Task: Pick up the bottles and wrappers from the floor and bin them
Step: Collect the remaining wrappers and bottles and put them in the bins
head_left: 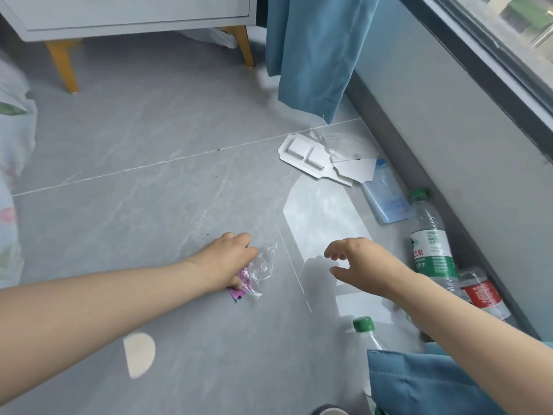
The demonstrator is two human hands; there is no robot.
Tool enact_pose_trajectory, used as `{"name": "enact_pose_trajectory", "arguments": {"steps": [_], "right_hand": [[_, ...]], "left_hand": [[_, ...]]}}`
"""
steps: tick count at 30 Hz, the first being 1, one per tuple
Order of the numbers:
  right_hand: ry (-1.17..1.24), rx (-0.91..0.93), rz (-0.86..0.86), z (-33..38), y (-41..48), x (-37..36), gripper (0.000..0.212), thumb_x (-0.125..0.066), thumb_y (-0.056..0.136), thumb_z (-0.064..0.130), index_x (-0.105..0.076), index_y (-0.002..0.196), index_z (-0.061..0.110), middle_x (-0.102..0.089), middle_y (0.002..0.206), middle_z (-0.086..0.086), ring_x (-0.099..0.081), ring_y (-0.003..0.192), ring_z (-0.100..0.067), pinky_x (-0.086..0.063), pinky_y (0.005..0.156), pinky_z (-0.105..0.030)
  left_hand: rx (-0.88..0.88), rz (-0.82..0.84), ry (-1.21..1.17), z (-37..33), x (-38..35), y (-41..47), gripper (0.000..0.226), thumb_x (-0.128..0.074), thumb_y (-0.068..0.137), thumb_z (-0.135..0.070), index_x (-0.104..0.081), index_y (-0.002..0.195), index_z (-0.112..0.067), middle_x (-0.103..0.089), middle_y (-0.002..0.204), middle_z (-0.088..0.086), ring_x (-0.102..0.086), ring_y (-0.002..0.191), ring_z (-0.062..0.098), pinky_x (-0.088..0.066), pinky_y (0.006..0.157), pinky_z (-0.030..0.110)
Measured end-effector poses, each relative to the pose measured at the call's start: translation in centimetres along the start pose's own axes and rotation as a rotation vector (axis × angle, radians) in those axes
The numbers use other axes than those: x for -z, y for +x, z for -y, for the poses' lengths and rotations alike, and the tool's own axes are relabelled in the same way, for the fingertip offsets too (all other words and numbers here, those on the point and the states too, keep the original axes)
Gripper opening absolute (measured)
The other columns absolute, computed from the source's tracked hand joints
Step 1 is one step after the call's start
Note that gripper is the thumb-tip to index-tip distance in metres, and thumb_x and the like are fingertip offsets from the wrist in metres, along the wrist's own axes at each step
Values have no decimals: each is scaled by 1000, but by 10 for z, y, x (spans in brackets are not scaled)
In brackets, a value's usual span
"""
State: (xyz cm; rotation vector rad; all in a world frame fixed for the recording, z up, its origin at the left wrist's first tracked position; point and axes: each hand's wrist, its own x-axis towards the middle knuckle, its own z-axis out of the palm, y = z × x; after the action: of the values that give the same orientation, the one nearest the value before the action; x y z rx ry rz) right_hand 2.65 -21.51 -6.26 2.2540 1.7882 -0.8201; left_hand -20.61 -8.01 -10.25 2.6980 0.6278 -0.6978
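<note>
1. Floor (143, 163): large grey tiles with pale marble veining and a glossy finish. A light grout line (149, 166) runs from lower left to upper right.
2. Cabinet (119, 13): pale grey, located top left, standing on splayed wooden legs (64, 67).
3. Curtain (314, 49): teal fabric, hanging at top centre with its hem near the floor. A second teal fold (419, 384) occupies the lower right.
4. Wall (449, 130): grey, along the right side, with a dark skirting (401, 151) at its base.
5. Window (508, 25): dark-framed, top right, above the wall.
6. Light: a bright daylight patch (317, 211) reflects off the floor near the wall.
7. Bedding (12, 139): white floral-print fabric at the left edge.
</note>
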Motion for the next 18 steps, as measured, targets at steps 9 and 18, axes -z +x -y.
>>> {"name": "enact_pose_trajectory", "arguments": {"steps": [9, 18], "right_hand": [[41, -40, -5, -13, 1, -1, 31, -59, 88, 28, -61, 119, 23, -65, 110, 7, -58, 103, -15, -47, 85, -27], [56, -92, -66, -27, 6, 8, 32, -57, 89, 27, -60, 120, 21, -64, 116, 4, -57, 108, -16, -47, 85, -28]], "left_hand": [[59, 133, -97, 3, 3, 9, 7, -62, 82, -13, -59, 88, -13, -59, 99, 7, -59, 88, 27, -41, 67, 31], [214, -52, -451, 17, 14, 4, 28, -56, 85, -14, -40, 66, -27, -48, 71, -12, -46, 65, 7, -31, 51, 18]]}}
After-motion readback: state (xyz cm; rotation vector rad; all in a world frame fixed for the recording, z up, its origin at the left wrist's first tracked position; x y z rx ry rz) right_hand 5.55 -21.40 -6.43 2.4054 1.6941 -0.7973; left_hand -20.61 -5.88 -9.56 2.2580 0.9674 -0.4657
